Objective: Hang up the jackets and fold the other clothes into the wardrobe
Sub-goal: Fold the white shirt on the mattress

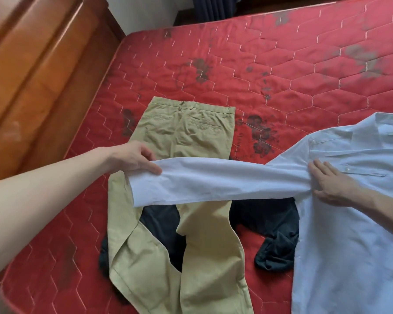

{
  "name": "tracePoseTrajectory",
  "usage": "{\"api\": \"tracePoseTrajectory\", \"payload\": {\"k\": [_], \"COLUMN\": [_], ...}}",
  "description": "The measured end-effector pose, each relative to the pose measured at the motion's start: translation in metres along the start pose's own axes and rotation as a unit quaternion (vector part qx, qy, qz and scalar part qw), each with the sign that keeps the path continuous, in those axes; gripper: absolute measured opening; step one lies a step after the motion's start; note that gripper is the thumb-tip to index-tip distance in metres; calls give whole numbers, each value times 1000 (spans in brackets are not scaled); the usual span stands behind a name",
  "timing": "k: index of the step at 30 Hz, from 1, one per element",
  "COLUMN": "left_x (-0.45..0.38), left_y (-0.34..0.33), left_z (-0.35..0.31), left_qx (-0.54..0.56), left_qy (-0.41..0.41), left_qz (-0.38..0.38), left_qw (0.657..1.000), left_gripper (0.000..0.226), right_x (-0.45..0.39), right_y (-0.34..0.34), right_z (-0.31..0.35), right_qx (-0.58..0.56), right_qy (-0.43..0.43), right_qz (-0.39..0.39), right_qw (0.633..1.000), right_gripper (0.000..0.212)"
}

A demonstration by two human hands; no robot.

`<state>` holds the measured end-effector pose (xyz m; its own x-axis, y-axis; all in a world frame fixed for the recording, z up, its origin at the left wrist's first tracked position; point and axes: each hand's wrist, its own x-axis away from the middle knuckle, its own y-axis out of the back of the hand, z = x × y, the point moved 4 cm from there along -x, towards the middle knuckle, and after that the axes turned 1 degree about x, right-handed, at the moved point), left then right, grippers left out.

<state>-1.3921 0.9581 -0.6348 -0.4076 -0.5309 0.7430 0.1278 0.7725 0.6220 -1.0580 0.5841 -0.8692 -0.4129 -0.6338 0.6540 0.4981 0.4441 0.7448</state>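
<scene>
The shirt [349, 223] lies flat on the bed [281, 64] at your right, its sleeve [213, 180] stretched over the trousers [186, 132] and a dark garment [275, 223]. Your left hand [132, 157] has its grip closed on the cuff; your right hand [329, 182] rests open and flat at the shoulder seam. Pull too hard and the body could slide or wrinkle; folding carelessly may drag the trousers along. Farther off, the wooden cabinet [32, 75] is closed, so its contents are hidden.

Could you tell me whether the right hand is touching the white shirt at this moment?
Touching. The head view shows the right hand pressed flat on the white shirt by the armpit, fingers spread on the fabric, no gap visible.
</scene>
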Motion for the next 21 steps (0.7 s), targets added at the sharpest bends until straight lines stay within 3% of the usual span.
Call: {"api": "tracePoseTrajectory", "payload": {"k": [3,6,9,12,14,17,19,21], "left_x": [7,11,15,21,26,31,37,40], "left_y": [0,-4,-17,-44,-66,-91,-103,-115], "left_z": [-10,-29,-62,-108,-144,-190,-217,-239], "left_qx": [38,80,111,155,180,236,254,256], "left_qy": [6,-4,-25,-58,-88,-119,-136,-161], "left_qz": [-4,-6,-3,21,48,49,60,76], "left_qw": [999,997,993,986,979,963,956,950], "left_gripper": [21,18,19,19,23,17,11,6], "right_x": [15,42,81,118,134,146,153,160], "right_y": [7,22,34,42,42,47,56,72], "right_z": [30,85,152,204,224,220,197,165], "right_qx": [-54,-197,-291,-382,-449,-546,-595,-625], "right_qy": [45,155,278,344,323,162,105,116], "right_qz": [-107,-211,-225,-211,-213,-250,-307,-356], "right_qw": [992,945,887,832,806,783,735,685], "right_gripper": [95,99,106,114,113,81,63,52]}}
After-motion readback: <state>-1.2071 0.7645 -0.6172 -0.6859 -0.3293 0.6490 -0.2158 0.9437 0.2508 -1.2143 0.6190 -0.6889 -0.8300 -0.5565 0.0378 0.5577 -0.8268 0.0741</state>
